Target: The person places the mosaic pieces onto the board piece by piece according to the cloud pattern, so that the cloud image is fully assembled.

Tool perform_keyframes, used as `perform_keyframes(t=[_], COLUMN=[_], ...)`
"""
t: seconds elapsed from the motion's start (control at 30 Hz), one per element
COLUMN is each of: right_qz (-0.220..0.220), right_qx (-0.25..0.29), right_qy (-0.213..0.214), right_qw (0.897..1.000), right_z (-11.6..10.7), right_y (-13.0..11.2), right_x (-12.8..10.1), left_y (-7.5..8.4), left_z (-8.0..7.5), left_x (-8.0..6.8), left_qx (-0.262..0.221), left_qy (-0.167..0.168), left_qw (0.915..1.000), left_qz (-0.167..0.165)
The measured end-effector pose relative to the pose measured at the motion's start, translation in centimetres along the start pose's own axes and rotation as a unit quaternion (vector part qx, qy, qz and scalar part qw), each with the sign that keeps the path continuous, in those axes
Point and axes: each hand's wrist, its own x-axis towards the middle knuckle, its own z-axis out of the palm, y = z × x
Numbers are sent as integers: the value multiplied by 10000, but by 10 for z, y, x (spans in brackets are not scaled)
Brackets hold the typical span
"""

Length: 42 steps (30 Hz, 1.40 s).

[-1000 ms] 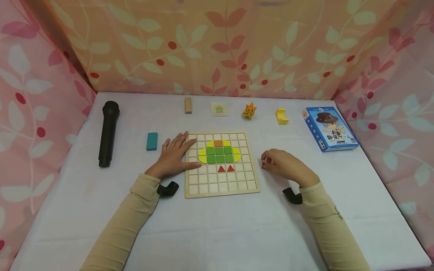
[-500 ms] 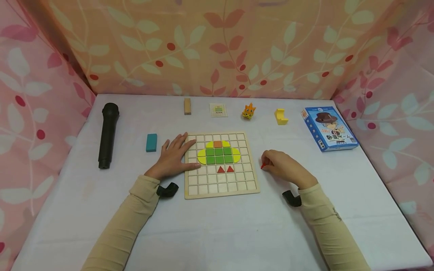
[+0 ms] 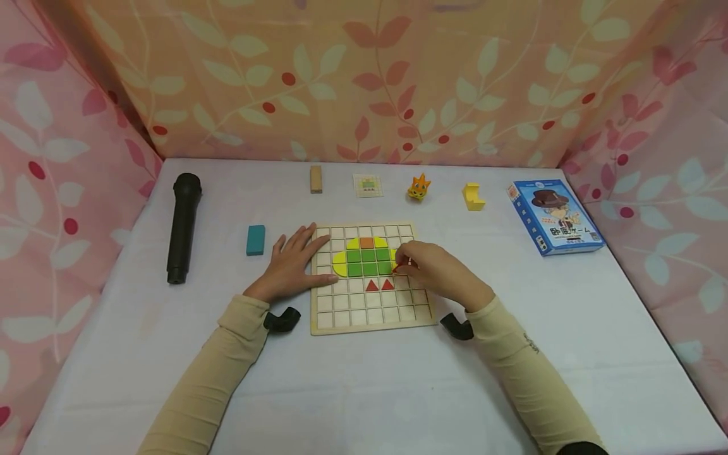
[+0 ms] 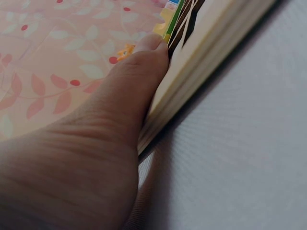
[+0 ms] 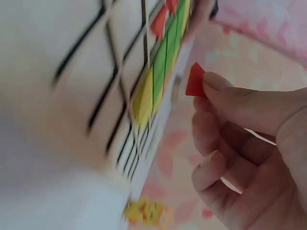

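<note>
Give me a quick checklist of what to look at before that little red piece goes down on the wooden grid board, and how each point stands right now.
1. Red piece firmly pinched by the right hand: ok.
2. Left hand steadying the board, fingers flat on its left edge: ok.
3. Right hand over the board, near the right end of the green and yellow pattern: ok.
4. Bare squares left beside the two red triangles: ok.
5. Which square the piece is over: cannot tell.
6. Piece turned to match the pattern card: cannot tell.
</note>
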Motion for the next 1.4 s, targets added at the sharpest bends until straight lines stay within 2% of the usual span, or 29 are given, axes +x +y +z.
perform_keyframes(t=[0.13,0.4,0.9,1.4], right_qz=[-557,-1003,-543,-603], right_qx=[-108,-313,-325,-670], right_qy=[11,-318,-681,-715], right_qw=[9984,9940,9957,9934], right_z=[14,39,44,45], right_y=[-13,-31,-44,-46], right_x=[15,34,39,40], left_y=[0,-1,2,-1], left_z=[0,1,-1,-1], left_x=[0,-1,2,3], left_qx=[-6,-4,25,39], left_qy=[14,53,10,38], left_qw=[10000,9999,10000,10000], left_qz=[14,96,95,80])
